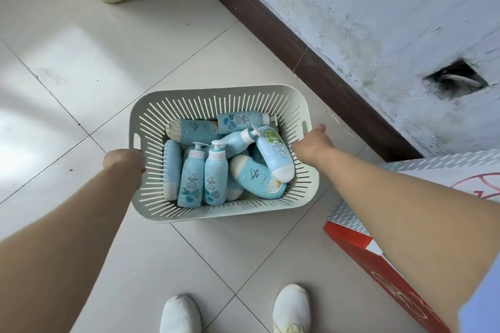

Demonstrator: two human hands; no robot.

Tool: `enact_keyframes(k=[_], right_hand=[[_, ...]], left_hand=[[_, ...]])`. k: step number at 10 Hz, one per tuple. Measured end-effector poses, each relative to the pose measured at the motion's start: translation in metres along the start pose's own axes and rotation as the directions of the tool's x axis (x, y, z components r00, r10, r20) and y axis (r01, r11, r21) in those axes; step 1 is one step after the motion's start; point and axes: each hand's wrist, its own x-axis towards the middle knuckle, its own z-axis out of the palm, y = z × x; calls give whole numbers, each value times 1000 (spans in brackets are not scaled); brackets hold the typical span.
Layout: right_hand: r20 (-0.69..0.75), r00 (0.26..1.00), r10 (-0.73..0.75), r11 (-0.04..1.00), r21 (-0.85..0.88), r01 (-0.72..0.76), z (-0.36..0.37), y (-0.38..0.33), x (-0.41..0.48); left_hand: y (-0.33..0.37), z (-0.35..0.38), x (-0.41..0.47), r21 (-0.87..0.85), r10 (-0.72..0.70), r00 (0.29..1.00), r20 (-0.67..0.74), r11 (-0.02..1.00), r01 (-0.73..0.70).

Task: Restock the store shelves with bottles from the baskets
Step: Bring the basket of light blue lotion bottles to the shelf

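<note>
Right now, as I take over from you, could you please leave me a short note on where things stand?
Left hand grips the left rim of the pale slatted plastic basket; right hand grips its right rim.
Light blue plastic bottles lie heaped inside, two pump ones upright.
Done: no bottle shelved in view.
Left: carry the basket to the shelves, which are out of view, and stock every bottle.

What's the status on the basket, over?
Hands: left hand grips the basket at its left rim, right hand at its right rim. Inside, blue bottles lie jumbled. Close on the right, red box; no shelf in view.
</note>
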Motion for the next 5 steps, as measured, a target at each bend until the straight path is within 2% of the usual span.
enact_keyframes(k=[1, 2, 5], right_hand=[[130, 991, 22, 974, 221, -51, 8, -5, 5], [191, 981, 8, 954, 292, -65, 5, -4, 1], [288, 957, 24, 979, 186, -80, -16, -15, -45]], left_hand=[[3, -13, 10, 25, 55, 996, 76, 998, -57], [8, -17, 5, 45, 22, 999, 46, 999, -24], [-10, -60, -24, 155, -47, 997, 59, 987, 37]])
